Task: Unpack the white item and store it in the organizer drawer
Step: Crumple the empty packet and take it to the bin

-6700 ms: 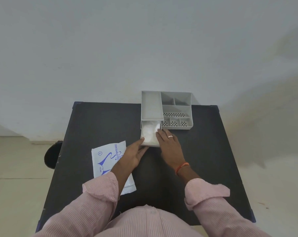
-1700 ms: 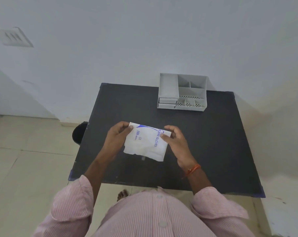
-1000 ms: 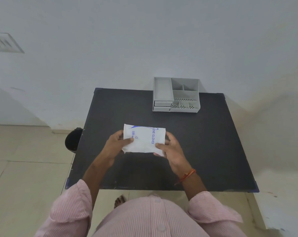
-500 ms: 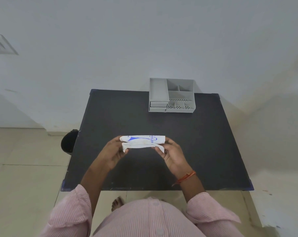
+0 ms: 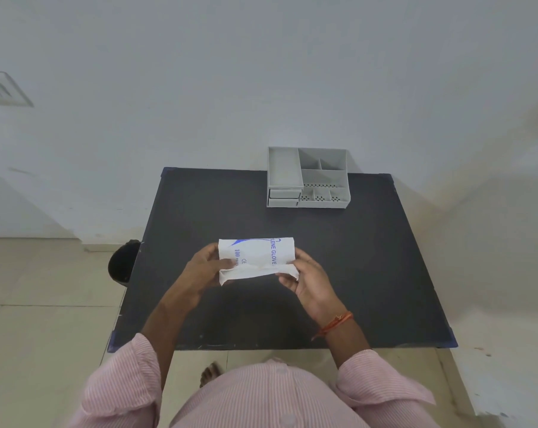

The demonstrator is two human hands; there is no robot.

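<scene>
A white plastic packet with blue print [image 5: 255, 259] is held between both hands above the middle of the black table [image 5: 369, 257]. My left hand [image 5: 204, 270] grips its left end and my right hand [image 5: 307, 278] pinches its right end; its lower part is folded over. The grey organizer [image 5: 307, 177] stands at the table's far edge, well away from my hands. Its two small drawers [image 5: 283, 197] at the front left are pushed in. What lies inside them is hidden.
A dark round bin [image 5: 122, 262] stands on the tiled floor by the table's left edge. A white wall rises right behind the table. A bare foot [image 5: 210, 373] shows under the near edge.
The packet, seen as a narrow folded strip half a second ago, now faces me flatter with its print showing. Earlier both hands were at the pulled-out drawer; the drawer is now shut.
</scene>
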